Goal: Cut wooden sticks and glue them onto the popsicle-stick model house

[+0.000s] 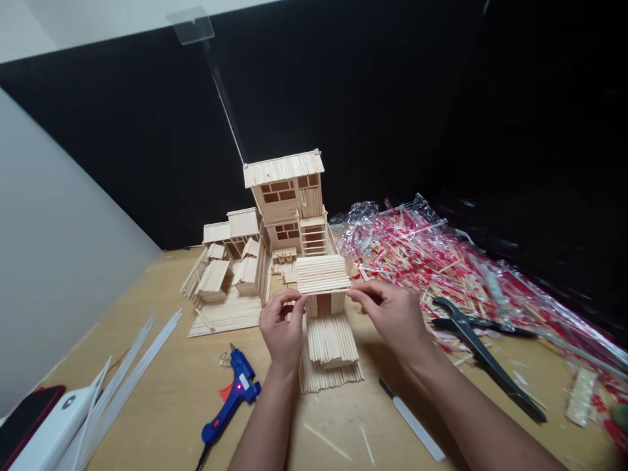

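A model house built of thin wooden sticks stands on the table, with a small slatted roof at its front. Along the lower edge of that roof lies a thin wooden stick. My left hand pinches the stick's left end between thumb and fingertips. At its right end, my right hand holds it in a pinch as well. Below the stick is a sloping stick-built piece in front of a small doorway.
A blue glue gun lies left of my forearm. White glue sticks and a white box are farther left. To the right are a knife, black cutters and a heap of sticks in red plastic wrapping.
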A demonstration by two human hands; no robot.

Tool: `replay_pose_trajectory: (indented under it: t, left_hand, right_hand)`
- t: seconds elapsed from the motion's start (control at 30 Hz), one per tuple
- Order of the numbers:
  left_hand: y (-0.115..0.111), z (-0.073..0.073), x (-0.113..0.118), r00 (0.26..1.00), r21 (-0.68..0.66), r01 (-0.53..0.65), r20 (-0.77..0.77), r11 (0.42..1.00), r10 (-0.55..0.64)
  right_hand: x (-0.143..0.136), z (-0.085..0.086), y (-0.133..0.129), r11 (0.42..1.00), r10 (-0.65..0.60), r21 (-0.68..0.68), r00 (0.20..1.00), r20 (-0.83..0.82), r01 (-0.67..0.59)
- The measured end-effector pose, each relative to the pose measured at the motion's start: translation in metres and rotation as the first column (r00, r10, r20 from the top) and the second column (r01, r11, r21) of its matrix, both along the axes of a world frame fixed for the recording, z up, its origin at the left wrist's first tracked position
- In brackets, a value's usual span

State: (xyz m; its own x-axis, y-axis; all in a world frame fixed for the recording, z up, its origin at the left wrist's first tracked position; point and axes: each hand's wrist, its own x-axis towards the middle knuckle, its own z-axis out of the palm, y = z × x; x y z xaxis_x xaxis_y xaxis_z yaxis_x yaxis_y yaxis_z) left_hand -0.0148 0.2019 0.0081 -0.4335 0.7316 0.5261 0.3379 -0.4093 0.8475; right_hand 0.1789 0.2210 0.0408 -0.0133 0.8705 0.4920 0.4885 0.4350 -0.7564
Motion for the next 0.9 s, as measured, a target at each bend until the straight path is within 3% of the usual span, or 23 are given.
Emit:
replay_pose_trajectory:
  t: [0.27, 0.63, 0.9]
  left_hand:
    - [0.000, 0.001, 0.003, 0.997, -0.038, -0.014, 0.078, 0.999, 0.017]
    - [-0.001, 0.010, 0.008, 0.938, -0.113, 0.054, 0.347, 0.992, -0.012]
    - [0.000, 0.009, 0.013, 0.938, -0.108, 0.029, 0.348, 0.994, 0.010]
  right_hand:
    - [-0.005, -0.001, -0.004, 0.997, -0.031, -0.074, 0.995, -0.091, 0.024]
    - [-0.014, -0.007, -0.004, 0.989, -0.027, -0.145, 0.973, -0.230, -0.007]
    - [-0.015, -0.013, -0.006, 0.996, -0.059, -0.078, 0.979, -0.193, 0.044]
